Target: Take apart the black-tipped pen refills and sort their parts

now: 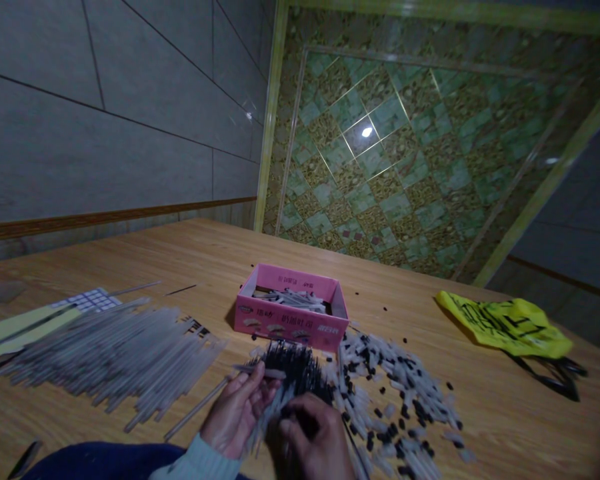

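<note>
My left hand [240, 408] pinches a slim, whitish translucent pen-like piece [274, 374] between thumb and fingers, above the table. Close on its right, my right hand [321, 437] is curled with thumb and forefinger near each other; a small dark spot shows at the fingertips, too blurred to name. Beyond and beneath both hands lies a heap of thin black-tipped sticks [297, 363], like pen refills. Right of that spread many short translucent caps [380, 353] mixed with small black plugs [393, 427]. Left of my hands lie long translucent tubes [145, 360] in a broad pile.
A pink box [287, 320] holding whitish pieces stands just past the black-tipped heap. A yellow bag [505, 323] with black handles lies at right. Yellow and checked papers [35, 327] are at far left on the wooden table [205, 257]. Tiled walls rise behind.
</note>
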Action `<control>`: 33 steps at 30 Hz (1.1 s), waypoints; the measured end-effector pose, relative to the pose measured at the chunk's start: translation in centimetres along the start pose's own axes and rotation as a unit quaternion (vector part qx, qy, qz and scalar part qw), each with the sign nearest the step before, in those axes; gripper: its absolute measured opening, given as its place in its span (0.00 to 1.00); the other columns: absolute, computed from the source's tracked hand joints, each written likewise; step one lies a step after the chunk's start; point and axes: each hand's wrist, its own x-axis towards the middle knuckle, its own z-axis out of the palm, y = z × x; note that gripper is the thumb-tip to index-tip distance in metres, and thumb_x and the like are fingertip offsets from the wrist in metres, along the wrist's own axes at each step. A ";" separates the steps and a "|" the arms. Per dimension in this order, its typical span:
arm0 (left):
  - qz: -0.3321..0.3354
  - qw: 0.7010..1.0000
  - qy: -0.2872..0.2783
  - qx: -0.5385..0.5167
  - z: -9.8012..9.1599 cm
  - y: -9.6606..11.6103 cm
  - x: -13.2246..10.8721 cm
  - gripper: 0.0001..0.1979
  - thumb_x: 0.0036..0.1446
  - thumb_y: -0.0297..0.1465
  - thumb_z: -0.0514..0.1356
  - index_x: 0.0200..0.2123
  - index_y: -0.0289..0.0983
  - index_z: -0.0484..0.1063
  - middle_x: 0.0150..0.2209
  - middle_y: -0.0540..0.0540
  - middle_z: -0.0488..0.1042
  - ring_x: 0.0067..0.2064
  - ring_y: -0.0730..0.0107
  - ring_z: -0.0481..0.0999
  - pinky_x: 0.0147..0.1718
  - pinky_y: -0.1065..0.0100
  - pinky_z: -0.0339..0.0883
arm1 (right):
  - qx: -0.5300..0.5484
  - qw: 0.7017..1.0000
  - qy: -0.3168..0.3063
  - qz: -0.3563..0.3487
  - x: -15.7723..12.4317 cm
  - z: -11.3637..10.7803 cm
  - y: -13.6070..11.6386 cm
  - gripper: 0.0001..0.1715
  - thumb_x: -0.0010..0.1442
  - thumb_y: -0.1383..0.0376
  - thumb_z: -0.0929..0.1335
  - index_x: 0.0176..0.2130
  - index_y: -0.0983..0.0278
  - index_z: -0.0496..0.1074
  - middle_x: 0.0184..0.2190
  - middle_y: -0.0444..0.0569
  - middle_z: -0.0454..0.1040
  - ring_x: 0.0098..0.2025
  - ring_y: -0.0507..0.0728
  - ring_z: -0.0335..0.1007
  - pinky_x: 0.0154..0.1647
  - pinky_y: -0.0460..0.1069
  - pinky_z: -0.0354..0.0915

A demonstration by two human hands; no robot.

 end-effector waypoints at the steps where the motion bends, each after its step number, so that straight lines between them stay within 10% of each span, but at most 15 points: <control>1: 0.000 1.000 -0.001 0.001 0.0 0.0 0.0 0.02 0.51 0.23 0.61 0.28 0.31 0.70 0.25 0.42 0.79 0.26 0.71 0.78 0.24 0.76 0.73 | 0.100 0.994 0.017 0.027 0.1 -0.3 0.2 0.05 0.47 0.67 0.70 0.29 0.65 0.74 0.23 0.46 0.73 0.26 0.54 0.67 0.28 0.47 0.60; 5: -0.004 1.000 -0.010 0.017 0.0 0.0 -0.1 0.02 0.52 0.23 0.60 0.28 0.31 0.70 0.26 0.42 0.79 0.25 0.72 0.78 0.25 0.75 0.72 | 0.377 0.921 0.015 0.099 0.4 -0.5 1.1 0.18 0.42 0.59 0.75 0.31 0.67 0.73 0.22 0.47 0.74 0.21 0.52 0.67 0.24 0.47 0.62; 10: -0.006 0.998 -0.047 0.046 0.0 -0.1 -0.4 0.05 0.51 0.27 0.62 0.29 0.31 0.69 0.26 0.42 0.79 0.26 0.72 0.77 0.26 0.74 0.72 | 0.448 0.885 0.034 0.122 0.4 0.0 1.4 0.19 0.38 0.62 0.77 0.31 0.68 0.73 0.22 0.49 0.75 0.21 0.50 0.68 0.21 0.44 0.62; 21: 0.018 0.993 -0.043 0.104 1.2 0.3 -1.4 0.16 0.42 0.32 0.68 0.31 0.34 0.64 0.26 0.43 0.79 0.26 0.69 0.78 0.26 0.72 0.72 | 0.156 0.981 0.112 0.034 0.6 -1.7 0.5 0.13 0.46 0.59 0.73 0.30 0.67 0.76 0.26 0.51 0.77 0.29 0.57 0.71 0.29 0.47 0.67; 33: 0.032 0.992 -0.033 0.117 1.2 -0.1 -1.2 0.18 0.42 0.31 0.68 0.32 0.35 0.62 0.26 0.43 0.79 0.26 0.68 0.78 0.25 0.71 0.72 | 0.097 0.990 0.101 0.031 0.6 -1.4 0.3 0.08 0.48 0.65 0.70 0.32 0.66 0.75 0.26 0.49 0.76 0.29 0.57 0.71 0.32 0.47 0.65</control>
